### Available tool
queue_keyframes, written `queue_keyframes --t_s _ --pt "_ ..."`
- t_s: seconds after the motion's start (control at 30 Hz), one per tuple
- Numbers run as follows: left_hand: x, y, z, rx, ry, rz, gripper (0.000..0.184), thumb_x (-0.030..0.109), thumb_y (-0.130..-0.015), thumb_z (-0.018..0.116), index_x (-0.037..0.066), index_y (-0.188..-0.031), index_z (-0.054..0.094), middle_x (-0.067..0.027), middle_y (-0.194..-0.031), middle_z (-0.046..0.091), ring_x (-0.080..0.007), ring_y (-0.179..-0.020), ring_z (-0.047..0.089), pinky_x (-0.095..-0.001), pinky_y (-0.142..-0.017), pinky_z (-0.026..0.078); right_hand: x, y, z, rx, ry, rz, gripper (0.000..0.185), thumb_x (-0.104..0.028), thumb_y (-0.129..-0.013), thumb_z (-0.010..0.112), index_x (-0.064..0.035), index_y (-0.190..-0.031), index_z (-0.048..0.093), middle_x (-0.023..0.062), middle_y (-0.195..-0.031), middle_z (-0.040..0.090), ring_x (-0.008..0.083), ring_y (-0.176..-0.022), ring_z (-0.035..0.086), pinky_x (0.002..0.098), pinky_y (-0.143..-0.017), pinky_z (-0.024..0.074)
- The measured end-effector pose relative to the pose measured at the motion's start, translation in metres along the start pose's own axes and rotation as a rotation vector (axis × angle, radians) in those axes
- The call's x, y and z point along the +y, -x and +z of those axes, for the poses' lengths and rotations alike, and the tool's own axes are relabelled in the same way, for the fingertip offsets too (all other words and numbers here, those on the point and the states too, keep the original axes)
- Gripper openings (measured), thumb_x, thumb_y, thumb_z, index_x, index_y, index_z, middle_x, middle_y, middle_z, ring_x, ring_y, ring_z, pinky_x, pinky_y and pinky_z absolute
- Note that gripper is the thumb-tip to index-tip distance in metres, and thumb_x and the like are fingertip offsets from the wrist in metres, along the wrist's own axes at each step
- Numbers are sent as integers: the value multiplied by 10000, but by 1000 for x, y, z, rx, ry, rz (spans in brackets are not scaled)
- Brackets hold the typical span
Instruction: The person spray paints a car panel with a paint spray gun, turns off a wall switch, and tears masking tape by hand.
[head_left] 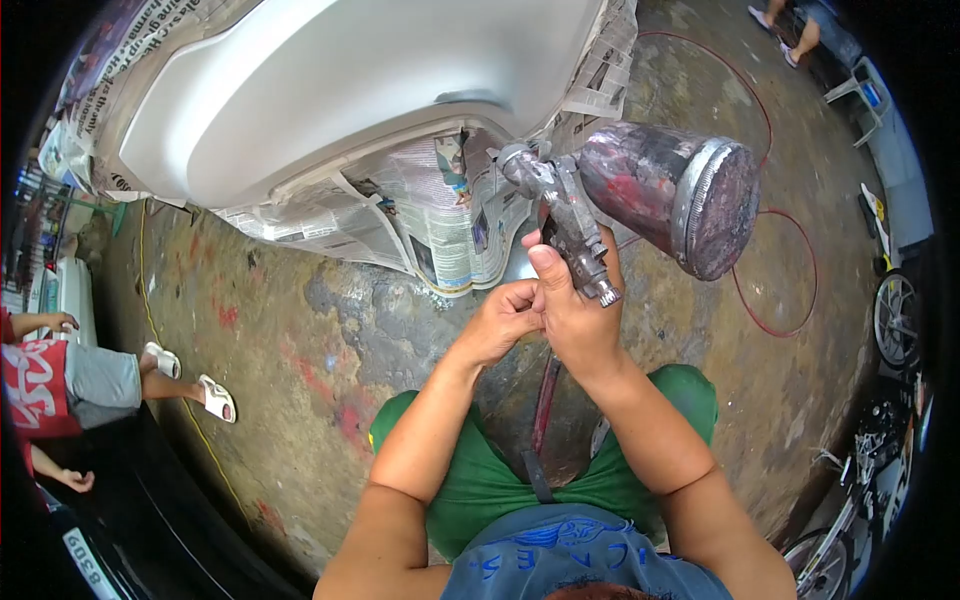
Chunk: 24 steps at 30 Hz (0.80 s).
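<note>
A paint-stained spray gun (565, 205) with a large round cup (670, 195) on its right is held upright in my right hand (580, 325), the thumb along its back. Close beside it, my left hand (500, 322) has its fingers pinched together near the base of my right hand. What those fingers hold, if anything, is hidden. A red hose (545, 405) hangs below my hands. In front of the gun stands a silver-grey vehicle body (330, 90), its lower part masked with newspaper (430, 205).
On the left, a person in a red shirt (40, 385) and white sandals stands by a black car (150, 500). A yellow cord (205, 440) and a red hose loop (815, 290) lie on the stained floor (290, 330). Motorcycles (850, 500) stand at right; another person's legs (800, 40) show at top right.
</note>
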<state>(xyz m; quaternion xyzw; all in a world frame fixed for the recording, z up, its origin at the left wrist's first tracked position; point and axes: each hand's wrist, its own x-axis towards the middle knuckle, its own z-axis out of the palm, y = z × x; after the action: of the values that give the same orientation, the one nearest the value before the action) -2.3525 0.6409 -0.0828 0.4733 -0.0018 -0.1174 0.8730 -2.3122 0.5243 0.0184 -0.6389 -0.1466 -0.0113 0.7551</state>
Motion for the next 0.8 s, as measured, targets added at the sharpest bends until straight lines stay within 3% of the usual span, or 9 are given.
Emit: queue_keyframes --t_s 0.2,0.3,0.6,0.8 --pt "1 4 -4 -5 28 72 315 103 -930 714 0 -1222 653 -41 -1203 686 -141 -1125 628 -325 -993 488 8 2 3 -88 87 -154 419 -175 -922 760 -8 -1264 583 121 -992 721 198 -897 714 329 -797 555" --pt "3 3 -2 31 16 80 339 102 -935 705 -6 -1251 645 -60 -1257 674 -160 -1182 612 -339 -1027 475 9 2 5 -89 122 -169 422 -188 -918 764 -8 -1256 589 142 -988 713 214 -864 717 336 -786 554" --pt "1 3 -6 -41 -7 -6 257 87 -934 686 -18 -1168 670 -35 -1115 703 -122 -1042 646 -296 -960 487 13 5 1 1 105 -72 419 -208 -931 754 -19 -1258 573 114 -1016 696 189 -921 679 326 -815 536" --pt "3 0 -1 0 122 28 312 138 -942 643 -20 -1211 634 -45 -1137 698 -133 -1040 656 -299 -931 501 8 5 2 -59 25 26 435 -206 -934 751 -10 -1275 566 117 -1028 697 191 -920 681 339 -816 539"
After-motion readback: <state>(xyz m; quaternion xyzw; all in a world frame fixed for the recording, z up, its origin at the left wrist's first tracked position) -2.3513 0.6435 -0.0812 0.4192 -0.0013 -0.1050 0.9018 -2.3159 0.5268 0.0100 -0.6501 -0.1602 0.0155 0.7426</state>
